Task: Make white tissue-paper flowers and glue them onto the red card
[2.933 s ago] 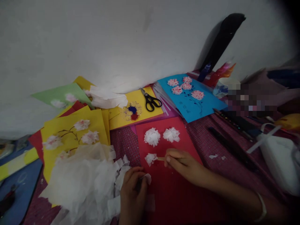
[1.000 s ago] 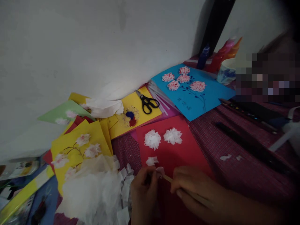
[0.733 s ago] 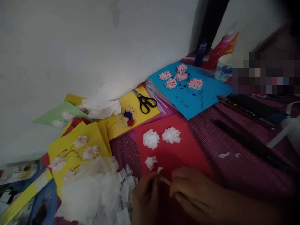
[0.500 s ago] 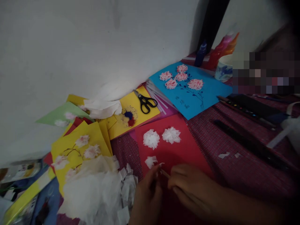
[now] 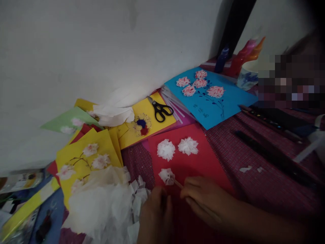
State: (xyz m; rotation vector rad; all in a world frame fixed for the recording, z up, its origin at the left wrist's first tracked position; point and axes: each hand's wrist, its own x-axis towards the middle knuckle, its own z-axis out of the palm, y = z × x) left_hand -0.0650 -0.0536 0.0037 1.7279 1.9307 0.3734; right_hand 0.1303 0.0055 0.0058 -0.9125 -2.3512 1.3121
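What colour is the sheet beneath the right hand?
The sheet is plain red; it shows best in the head view.

The person's hands (image 5: 206, 200) and right forearm (image 5: 261, 217) look bare.

Inscriptions, none legible with certainty. At two o'clock from the centre of view, the blue sheet (image 5: 233, 96) bears a short line of small, dark handwritten characters (image 5: 200, 110), seemingly three, slanting toward four o'clock; they lie toward seven o'clock on the sheet and are too small to decipher. Between eight and nine o'clock, a clear package (image 5: 19, 186) carries dark printed marks (image 5: 24, 177), too blurred to read.
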